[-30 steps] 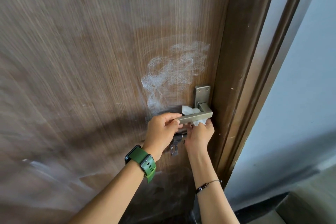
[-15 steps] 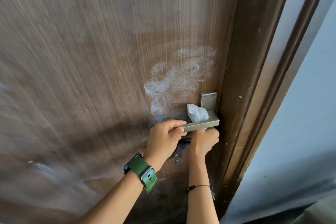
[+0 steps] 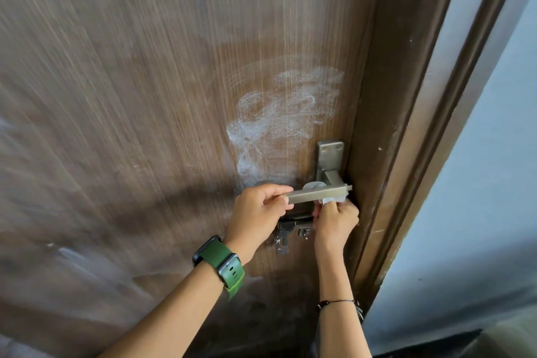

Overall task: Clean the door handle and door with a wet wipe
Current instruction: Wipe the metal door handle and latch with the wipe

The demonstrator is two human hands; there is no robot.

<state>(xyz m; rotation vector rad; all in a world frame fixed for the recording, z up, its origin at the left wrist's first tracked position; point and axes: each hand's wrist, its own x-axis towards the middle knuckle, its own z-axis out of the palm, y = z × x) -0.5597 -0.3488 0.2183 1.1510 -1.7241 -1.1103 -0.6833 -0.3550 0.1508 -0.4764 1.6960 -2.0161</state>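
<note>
Setting: brown wood door (image 3: 145, 96), frame at right, pale wall beyond.
Left hand (image 3: 258, 212): closed on free end of door handle (image 3: 313, 194), steadying.
Right hand (image 3: 337, 219): pinching wet wipe (image 3: 331, 200) from below, wrist upright.
Handle axis: level, pivot end rightward, directly above right hand.
Beyond: chalky smear (image 3: 284, 113) above handle, unwiped.

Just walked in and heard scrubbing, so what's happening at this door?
A person is cleaning the metal door handle. The left hand grips the free end of the lever, while the right hand presses a white wet wipe up against its underside near the pivot. The brown wooden door shows whitish smears above the handle. Keys hang in the lock just below.
</note>
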